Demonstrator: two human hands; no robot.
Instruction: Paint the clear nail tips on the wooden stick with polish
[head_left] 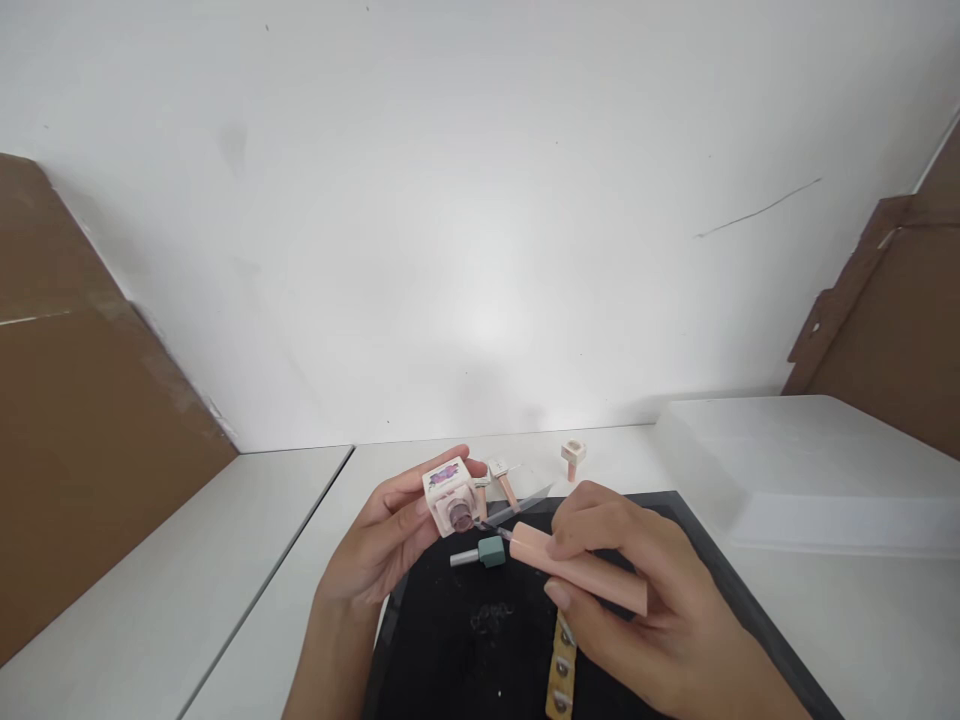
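Observation:
My left hand (382, 545) is closed around a square white nail polish bottle (448, 500) with a purple-pink picture on its side. The bottle tilts with its open neck toward the right. In my right hand (637, 590), pinched between thumb and fingers, is a long pink nail polish cap (577, 568). Its thin brush (495, 530) points left, the tip close to the bottle's mouth; I cannot tell whether it touches the rim. Below the bottle lies a small green bottle-shaped piece with a silver stem (491, 551).
A black mat (450, 670) lies beneath my hands, with a yellow strip bearing metal pieces (561, 670) near my right thumb. Behind are white bottles with pink caps (507, 488) and another one (573, 455). A translucent white box (847, 500) stands right. Cardboard (90, 420) flanks the white wall.

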